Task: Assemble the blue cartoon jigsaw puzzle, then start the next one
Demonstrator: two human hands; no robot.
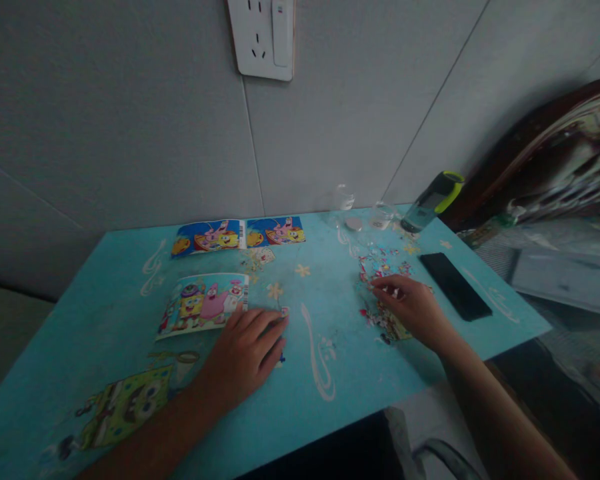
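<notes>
My left hand [247, 350] lies flat on the table, fingers a little apart, beside the lower right corner of a printed cartoon picture sheet [210, 303]. A small jigsaw piece [285, 311] shows at its fingertips. Another small blue and white piece [281, 361] peeks out by the thumb; the rest is hidden under the hand. Over a loose heap of small colourful jigsaw pieces [380, 261] is my right hand [410, 307], thumb and forefinger pinched together. Whatever they may hold is too small to make out.
Two blue cartoon strips [275, 231] lie by the wall, with a few small bits in front. A black phone [455, 287] lies right of the heap. Behind it stand a bottle with a lime-green cap [430, 201], a clear cup [381, 215] and a round lid [353, 224].
</notes>
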